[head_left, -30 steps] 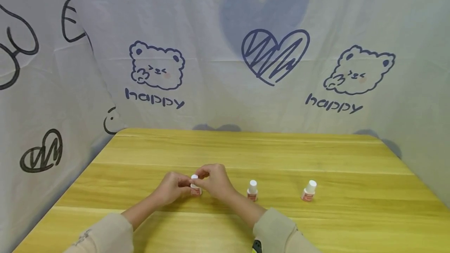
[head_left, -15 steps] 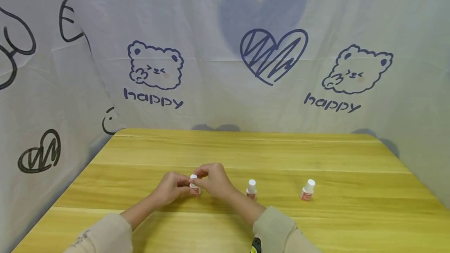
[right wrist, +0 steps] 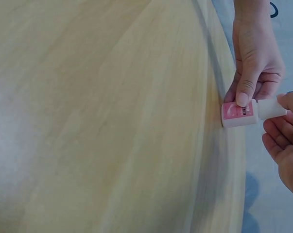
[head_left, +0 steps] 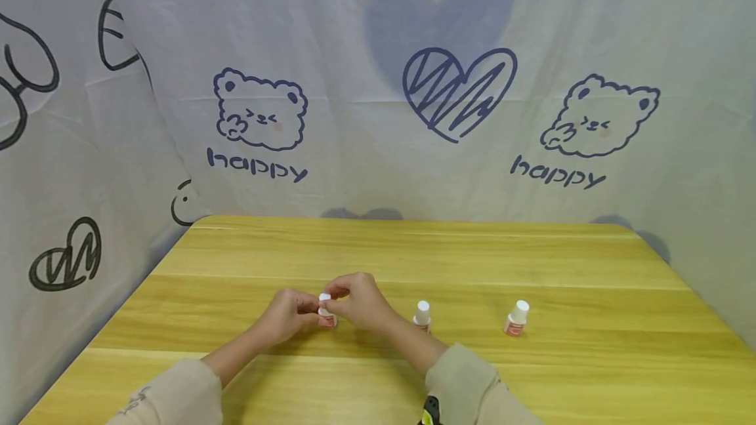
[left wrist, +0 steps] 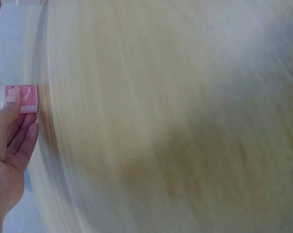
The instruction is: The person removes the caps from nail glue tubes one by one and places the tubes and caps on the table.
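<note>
A small white bottle with a pink label [head_left: 327,321] stands upright on the wooden table, between both hands. My left hand [head_left: 287,315] pinches its body; in the right wrist view the left thumb presses on the pink label [right wrist: 232,111]. With thumb and fingers, my right hand [head_left: 361,303] grips the white cap [right wrist: 270,108] on top. The cap sits on the bottle's neck. In the left wrist view the left hand [left wrist: 10,150] holds the bottle [left wrist: 29,99] at the left edge, and most of the right hand is out of that view.
Two similar bottles stand upright to the right: a middle one [head_left: 422,315], its base partly behind the right forearm, and a farther one [head_left: 516,319]. The wooden table [head_left: 378,254] ends at a printed white cloth [head_left: 354,149] behind and at the sides.
Both hands stay on the same bottle with hardly any movement. The whole scene shifts slightly left in the head view.
</note>
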{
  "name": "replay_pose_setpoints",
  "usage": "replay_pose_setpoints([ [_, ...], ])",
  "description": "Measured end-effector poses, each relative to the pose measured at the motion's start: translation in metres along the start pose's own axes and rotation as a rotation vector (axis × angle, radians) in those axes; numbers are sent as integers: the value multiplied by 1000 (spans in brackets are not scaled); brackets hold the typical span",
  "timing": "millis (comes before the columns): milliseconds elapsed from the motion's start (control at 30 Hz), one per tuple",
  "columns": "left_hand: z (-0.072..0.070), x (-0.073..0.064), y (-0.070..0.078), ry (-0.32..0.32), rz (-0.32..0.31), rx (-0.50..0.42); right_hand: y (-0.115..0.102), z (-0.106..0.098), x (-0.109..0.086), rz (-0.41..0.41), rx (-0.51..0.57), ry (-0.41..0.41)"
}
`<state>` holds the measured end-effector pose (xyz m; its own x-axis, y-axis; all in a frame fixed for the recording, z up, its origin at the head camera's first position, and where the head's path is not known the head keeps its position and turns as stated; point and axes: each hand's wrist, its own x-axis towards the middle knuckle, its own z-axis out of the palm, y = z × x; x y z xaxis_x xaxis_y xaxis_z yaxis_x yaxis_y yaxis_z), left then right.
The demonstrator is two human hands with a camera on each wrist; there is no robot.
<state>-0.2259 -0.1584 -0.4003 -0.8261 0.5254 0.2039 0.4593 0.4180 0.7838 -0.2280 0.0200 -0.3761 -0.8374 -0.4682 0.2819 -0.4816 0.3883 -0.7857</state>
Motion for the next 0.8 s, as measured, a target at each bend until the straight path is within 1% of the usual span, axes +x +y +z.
replay_pose_setpoints([
  [67, 0, 0, 0, -2, 2, -9, 0, 1, -1, -1, 18, 18],
  [200, 0, -1, 1, -2, -3, -27, 2, 7, -3, 5, 57, 80],
  [333, 0, -2, 1, 3, -15, -22, 4, 13, -5, 32, 85, 140],
  [533, 1, -1, 0, 23, -16, 9, 5, 16, -6, 4, 31, 187],
  [700, 1, -1, 0, 9, -18, -24, 5, 18, -6, 2, 12, 220],
  [800, 1, -1, 0, 3, -30, -33, 4, 18, -6, 4, 3, 229],
])
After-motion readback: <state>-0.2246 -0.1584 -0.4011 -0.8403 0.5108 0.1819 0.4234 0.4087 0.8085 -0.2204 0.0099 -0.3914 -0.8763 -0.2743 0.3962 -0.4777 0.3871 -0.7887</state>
